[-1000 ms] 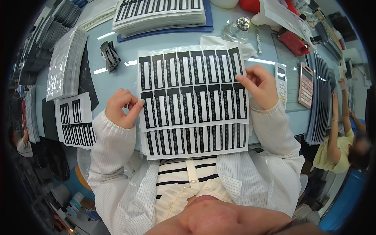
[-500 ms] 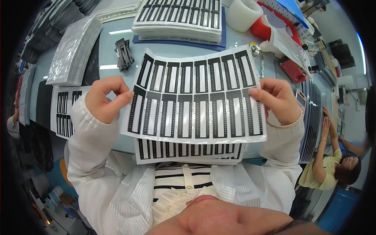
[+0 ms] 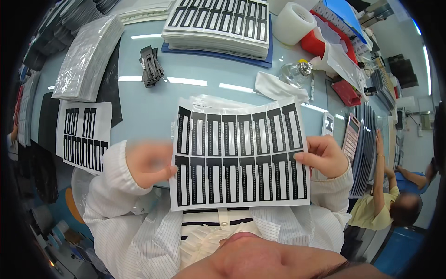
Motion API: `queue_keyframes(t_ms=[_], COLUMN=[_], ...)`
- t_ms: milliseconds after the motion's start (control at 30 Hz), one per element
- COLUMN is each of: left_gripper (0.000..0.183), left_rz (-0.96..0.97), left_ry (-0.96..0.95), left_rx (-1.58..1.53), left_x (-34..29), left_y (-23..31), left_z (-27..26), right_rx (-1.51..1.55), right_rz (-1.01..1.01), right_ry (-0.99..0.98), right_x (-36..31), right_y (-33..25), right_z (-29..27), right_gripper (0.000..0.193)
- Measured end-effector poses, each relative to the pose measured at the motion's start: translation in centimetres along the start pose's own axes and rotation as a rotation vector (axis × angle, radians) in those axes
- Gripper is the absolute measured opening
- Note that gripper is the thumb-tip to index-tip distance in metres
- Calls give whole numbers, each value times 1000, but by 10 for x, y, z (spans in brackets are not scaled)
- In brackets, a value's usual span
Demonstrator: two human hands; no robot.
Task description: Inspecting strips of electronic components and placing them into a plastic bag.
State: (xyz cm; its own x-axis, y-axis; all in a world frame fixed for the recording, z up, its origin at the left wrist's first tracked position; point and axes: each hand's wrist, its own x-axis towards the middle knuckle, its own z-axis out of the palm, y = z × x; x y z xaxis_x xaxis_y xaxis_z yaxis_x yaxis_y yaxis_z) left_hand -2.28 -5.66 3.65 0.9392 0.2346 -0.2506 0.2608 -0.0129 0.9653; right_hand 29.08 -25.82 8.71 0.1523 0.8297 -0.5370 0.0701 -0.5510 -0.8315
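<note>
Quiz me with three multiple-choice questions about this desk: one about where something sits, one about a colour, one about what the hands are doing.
1. Where is the roll of white tape?
A. far right of the table
B. in a hand
C. on the floor

2. What colour are the frames on the held sheet?
A. red
B. black
C. green

3. How is the sheet held?
A. flat on the table
B. folded
C. up between both hands

A: it stands by the red box.
B: black rectangles on white.
C: left hand and right hand pinch its side edges.
</note>
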Motion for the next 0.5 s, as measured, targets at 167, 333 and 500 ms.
queue_keyframes(t_ms=[167,333,500], left_gripper=[11,11,24], left_rz=[123,231,231], left_ry=[102,386,626], left_rx=[132,158,526], left_x=[7,48,107], left_y=[1,4,23], left_z=[-22,-83,-169], right_rx=[-87,-289,-374], right_rz=[-56,-348,-543], right_ry=[149,305,551], right_x=[-5,48,131], right_y=[-6,-37,-88], right_z=[-2,-18,-38], right_gripper=[13,18,27])
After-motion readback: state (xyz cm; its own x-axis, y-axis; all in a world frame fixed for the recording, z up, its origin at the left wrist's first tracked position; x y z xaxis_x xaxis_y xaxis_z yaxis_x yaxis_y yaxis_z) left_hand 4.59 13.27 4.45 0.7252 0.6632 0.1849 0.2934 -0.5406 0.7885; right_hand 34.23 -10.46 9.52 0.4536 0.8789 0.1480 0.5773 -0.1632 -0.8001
